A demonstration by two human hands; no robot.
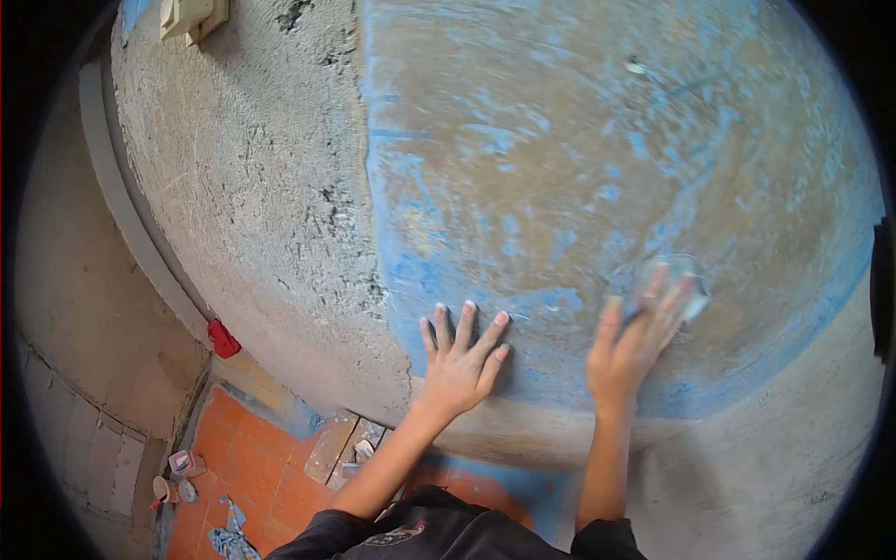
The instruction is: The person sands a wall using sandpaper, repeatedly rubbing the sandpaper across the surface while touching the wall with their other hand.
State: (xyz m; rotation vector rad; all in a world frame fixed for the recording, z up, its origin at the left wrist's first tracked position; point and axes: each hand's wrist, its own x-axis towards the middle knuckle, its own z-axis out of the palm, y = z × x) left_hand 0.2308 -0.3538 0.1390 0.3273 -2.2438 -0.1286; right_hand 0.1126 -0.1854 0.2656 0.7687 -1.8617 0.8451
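Against the wall (523, 215), whose brown-grey surface carries patches of blue paint, my left hand (457, 359) rests flat with its fingers spread, holding nothing. Farther right, my right hand (631, 352) is pressed to the same wall, its fingers blurred by motion. Under those fingertips is a pale, flat, rounded piece (696, 299), partly covered by the hand; its exact kind is too blurred to tell. Whitish dust marks the fingertips of both hands.
Rough bare plaster (252, 177) borders the painted area on the left, below a cream switch box (187, 17). A red object (223, 339) is at the lower wall corner. On the orange tiled floor (252, 434) lie a container (186, 464), a cup (165, 489) and a cloth (232, 539).
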